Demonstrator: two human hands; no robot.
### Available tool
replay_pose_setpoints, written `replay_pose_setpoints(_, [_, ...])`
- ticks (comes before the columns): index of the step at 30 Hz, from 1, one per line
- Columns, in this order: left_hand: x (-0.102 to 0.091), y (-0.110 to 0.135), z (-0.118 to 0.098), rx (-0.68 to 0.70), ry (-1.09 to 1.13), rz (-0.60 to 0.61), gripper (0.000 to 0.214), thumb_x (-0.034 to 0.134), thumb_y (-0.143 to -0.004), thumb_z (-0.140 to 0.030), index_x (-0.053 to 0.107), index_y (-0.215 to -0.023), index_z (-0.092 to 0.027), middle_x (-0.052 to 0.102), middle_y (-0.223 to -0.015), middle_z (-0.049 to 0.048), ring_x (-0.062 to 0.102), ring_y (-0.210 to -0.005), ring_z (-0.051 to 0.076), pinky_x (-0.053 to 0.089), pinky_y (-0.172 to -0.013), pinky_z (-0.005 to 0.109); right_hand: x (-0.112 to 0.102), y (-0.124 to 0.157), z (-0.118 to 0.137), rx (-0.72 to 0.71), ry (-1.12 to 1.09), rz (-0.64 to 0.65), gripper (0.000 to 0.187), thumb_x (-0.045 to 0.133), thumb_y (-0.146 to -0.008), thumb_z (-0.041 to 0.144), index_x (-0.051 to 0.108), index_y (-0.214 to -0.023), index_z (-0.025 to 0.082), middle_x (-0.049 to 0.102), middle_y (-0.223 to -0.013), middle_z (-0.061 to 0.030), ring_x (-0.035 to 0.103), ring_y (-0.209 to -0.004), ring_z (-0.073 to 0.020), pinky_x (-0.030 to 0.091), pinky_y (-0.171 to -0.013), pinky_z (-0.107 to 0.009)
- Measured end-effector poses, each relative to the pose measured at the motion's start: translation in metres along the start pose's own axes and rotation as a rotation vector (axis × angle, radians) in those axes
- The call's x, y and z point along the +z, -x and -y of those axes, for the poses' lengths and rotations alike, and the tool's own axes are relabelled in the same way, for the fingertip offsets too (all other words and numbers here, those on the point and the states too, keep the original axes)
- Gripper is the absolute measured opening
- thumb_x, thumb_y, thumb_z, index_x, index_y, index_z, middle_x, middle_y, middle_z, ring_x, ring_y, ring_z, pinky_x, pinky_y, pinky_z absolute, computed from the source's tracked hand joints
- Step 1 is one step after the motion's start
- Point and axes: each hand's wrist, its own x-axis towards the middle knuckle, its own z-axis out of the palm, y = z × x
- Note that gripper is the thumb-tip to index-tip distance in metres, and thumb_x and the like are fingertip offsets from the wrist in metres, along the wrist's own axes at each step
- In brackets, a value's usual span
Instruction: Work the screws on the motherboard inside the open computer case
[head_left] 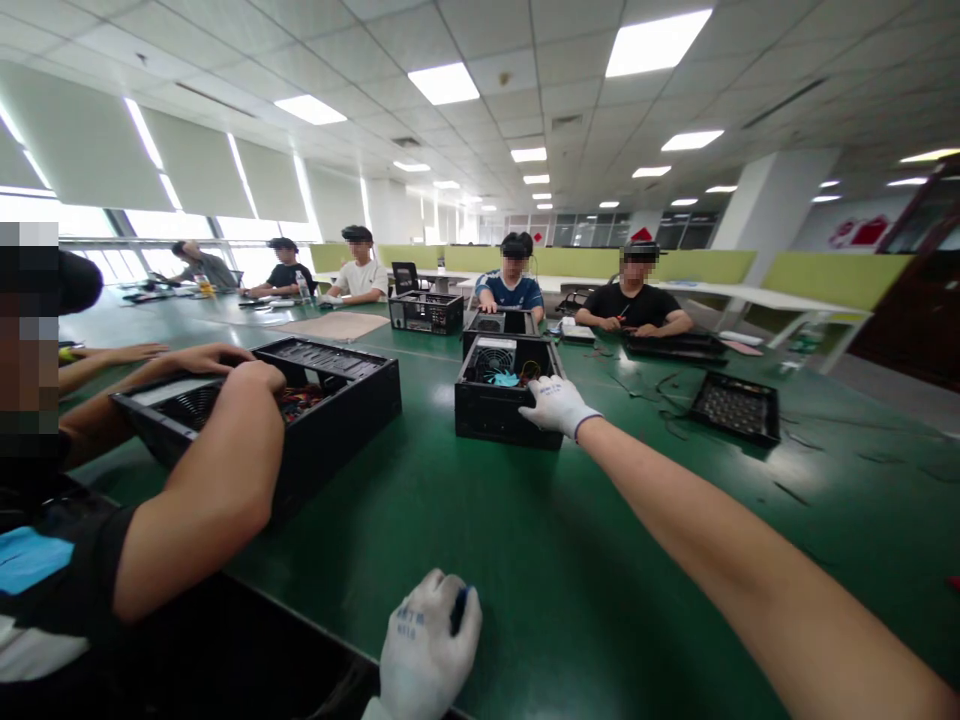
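A black open-topped computer case (495,418) sits on the green table ahead of me. My right hand (555,405), in a white work glove, reaches out and grips the case's near right edge, fingers over the rim. A round fan grille (495,362), a light-blue item (505,380) and coloured wires show inside. Close to me, at the table's front edge, my left hand (431,635) is gloved too and curled closed. A small dark object (458,610) shows between its thumb and forefinger, its kind unclear.
At left, a co-worker's arms (217,440) reach into another black case (337,430). A shallow black metal tray (735,408) and loose cables (667,400) lie at right on the green table (600,560). Several people sit across the table, with another case (426,312) near them.
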Motion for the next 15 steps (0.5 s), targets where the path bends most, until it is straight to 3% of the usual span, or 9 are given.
replay_pose_setpoints(3, [0.0, 0.001, 0.002, 0.024, -0.015, -0.005, 0.024, 0.052, -0.101, -0.035, 0.07, -0.091, -0.023, 0.071, -0.089, 0.0038, 0.072, -0.078, 0.018, 0.056, -0.073, 0.029, -0.01, 0.029, 0.003, -0.034, -0.015, 0.007, 0.058, 0.053, -0.096, 0.06, 0.066, -0.126, 0.012, 0.068, -0.127, -0.0214, 0.061, -0.12, -0.032, 0.045, -0.101, -0.04])
replay_pose_setpoints(11, [0.004, 0.002, 0.007, 0.075, -0.041, -0.067, 0.027, 0.051, -0.101, -0.037, 0.071, -0.095, -0.021, 0.072, -0.091, 0.0046, 0.071, -0.078, 0.019, 0.055, -0.072, 0.03, -0.036, 0.14, 0.009, -0.1, -0.021, -0.033, 0.06, 0.038, -0.1, 0.066, 0.07, -0.11, 0.016, 0.075, -0.106, -0.015, 0.068, -0.101, -0.0283, 0.046, -0.084, -0.035])
replay_pose_setpoints(15, [-0.008, 0.0, -0.001, 0.066, 0.1, -0.077, 0.026, 0.053, -0.1, -0.037, 0.071, -0.091, -0.021, 0.069, -0.084, 0.0034, 0.069, -0.074, 0.018, 0.053, -0.07, 0.029, -0.046, 0.202, 0.008, -0.136, -0.034, -0.069, 0.059, 0.037, -0.102, 0.065, 0.071, -0.104, 0.017, 0.075, -0.099, -0.0115, 0.069, -0.093, -0.0257, 0.045, -0.078, -0.034])
